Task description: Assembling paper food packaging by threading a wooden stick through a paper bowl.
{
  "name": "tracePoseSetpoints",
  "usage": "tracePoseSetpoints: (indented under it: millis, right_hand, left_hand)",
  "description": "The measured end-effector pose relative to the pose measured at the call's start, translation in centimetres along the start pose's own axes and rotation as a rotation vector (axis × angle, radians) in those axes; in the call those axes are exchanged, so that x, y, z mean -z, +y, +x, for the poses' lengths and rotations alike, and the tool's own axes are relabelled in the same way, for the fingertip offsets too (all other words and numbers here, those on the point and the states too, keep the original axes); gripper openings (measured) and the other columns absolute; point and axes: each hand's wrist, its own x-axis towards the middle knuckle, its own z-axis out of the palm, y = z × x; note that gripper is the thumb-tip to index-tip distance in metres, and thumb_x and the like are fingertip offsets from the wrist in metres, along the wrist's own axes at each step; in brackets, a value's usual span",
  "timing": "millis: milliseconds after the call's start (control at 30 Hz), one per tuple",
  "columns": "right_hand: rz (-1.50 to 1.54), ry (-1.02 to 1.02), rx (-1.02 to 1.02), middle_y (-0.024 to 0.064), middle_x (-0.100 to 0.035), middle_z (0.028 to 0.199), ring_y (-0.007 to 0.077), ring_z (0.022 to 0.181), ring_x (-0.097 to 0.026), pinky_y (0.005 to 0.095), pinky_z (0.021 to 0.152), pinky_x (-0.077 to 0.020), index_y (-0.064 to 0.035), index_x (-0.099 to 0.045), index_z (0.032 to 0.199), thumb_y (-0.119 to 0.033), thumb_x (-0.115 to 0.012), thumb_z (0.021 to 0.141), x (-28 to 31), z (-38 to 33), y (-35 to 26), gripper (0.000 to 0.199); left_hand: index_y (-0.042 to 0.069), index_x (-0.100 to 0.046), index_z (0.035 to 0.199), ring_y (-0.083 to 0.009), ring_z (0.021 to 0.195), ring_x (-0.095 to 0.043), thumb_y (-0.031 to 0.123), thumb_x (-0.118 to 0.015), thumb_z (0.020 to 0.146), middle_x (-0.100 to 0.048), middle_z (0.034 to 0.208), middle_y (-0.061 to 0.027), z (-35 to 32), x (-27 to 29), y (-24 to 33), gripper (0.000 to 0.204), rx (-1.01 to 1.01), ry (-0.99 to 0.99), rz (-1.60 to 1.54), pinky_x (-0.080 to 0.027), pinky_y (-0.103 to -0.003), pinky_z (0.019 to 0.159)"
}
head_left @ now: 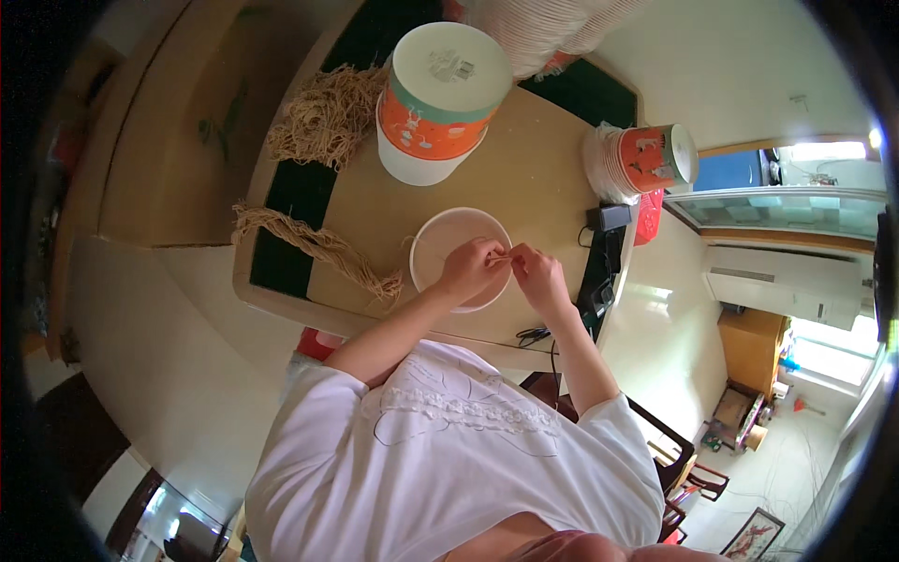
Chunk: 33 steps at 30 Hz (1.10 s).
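Note:
A white paper bucket [433, 242] stands open side up on the table in front of me. Over its right rim, my left hand [473, 268] and my right hand [538, 274] meet, fingers pinched together. Between their fingertips runs a thin tan cord [501, 258], partly hidden by the fingers. A loose strand shows at the bucket's left rim. Left of the bucket lies a long bundle of tan cords [323, 249]. Farther back is a heaped tangle of the same cord [323, 117].
Behind the bucket, a stack of upside-down orange and green printed buckets [440, 122] stands on the table [552, 150]. Plastic-wrapped stacked buckets [548, 33] lie at the back. Another printed stack [646, 159] sits at right, near a black power adapter [609, 218] and cables.

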Motion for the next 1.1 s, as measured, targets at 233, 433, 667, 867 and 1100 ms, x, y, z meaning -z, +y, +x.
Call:
tracePoseSetpoints:
  millis: [233, 433, 667, 867, 1100]
  right_hand:
    - [-0.056, -0.05, -0.01, 0.0148, -0.067, 0.078, 0.0333, 0.072, -0.066, 0.0387, 0.066, -0.0534, -0.0067, -0.063, 0.091, -0.007, -0.062, 0.08, 0.1, 0.4, -0.1, 0.01]
    - [-0.012, -0.094, -0.035, 0.016, -0.067, 0.08, 0.0338, 0.074, -0.066, 0.0397, 0.066, -0.0535, -0.0064, -0.062, 0.091, -0.008, -0.062, 0.081, 0.1, 0.5, 0.0, 0.01]
    - [0.046, -0.037, -0.06, 0.0167, -0.067, 0.08, 0.0337, 0.075, -0.067, 0.0387, 0.065, -0.0534, -0.0061, -0.061, 0.09, -0.006, -0.062, 0.082, 0.5, -0.1, -0.3, 0.009]
    - [0.052, -0.022, 0.004, 0.0175, -0.064, 0.078, 0.038, 0.071, -0.063, 0.0437, 0.062, -0.0509, -0.0079, -0.06, 0.09, -0.008, -0.06, 0.082, 0.6, -0.2, -0.6, 0.008]
    - [-0.001, -0.049, 0.038, 0.0145, -0.066, 0.079, 0.0322, 0.072, -0.066, 0.0384, 0.064, -0.0527, -0.0069, -0.062, 0.089, -0.005, -0.062, 0.079, 0.1, 0.1, 0.1, 0.01]
  left_hand:
    - [0.007, -0.062, 0.082, -0.0252, 0.07, -0.061, 0.016, -0.066, 0.077, -0.062, 0.077, -0.0084, 0.3, -0.4, 0.5, 0.011, 0.012, -0.017, 0.06, -0.049, -0.036, 0.063]
    - [0.007, -0.059, 0.084, -0.0249, 0.07, -0.064, 0.012, -0.065, 0.076, -0.064, 0.076, -0.0094, 0.3, -1.1, 0.0, 0.012, 0.04, -0.073, -0.115, -0.051, -0.037, 0.064]
    - [0.005, -0.06, 0.083, -0.0257, 0.071, -0.065, 0.016, -0.067, 0.077, -0.064, 0.076, -0.0118, 0.1, -0.3, -0.1, 0.015, 0.088, -0.035, -0.171, -0.052, -0.036, 0.065]
    - [0.008, -0.065, 0.077, -0.0278, 0.071, -0.062, 0.023, -0.068, 0.077, -0.062, 0.076, -0.0095, -0.3, -0.3, -0.4, 0.015, 0.077, -0.007, 0.016, -0.05, -0.038, 0.063]
    - [0.011, -0.067, 0.079, -0.0244, 0.07, -0.063, 0.02, -0.067, 0.077, -0.061, 0.077, -0.0078, -0.1, -0.1, 0.4, 0.009, 0.072, -0.009, -0.004, -0.05, -0.036, 0.062]
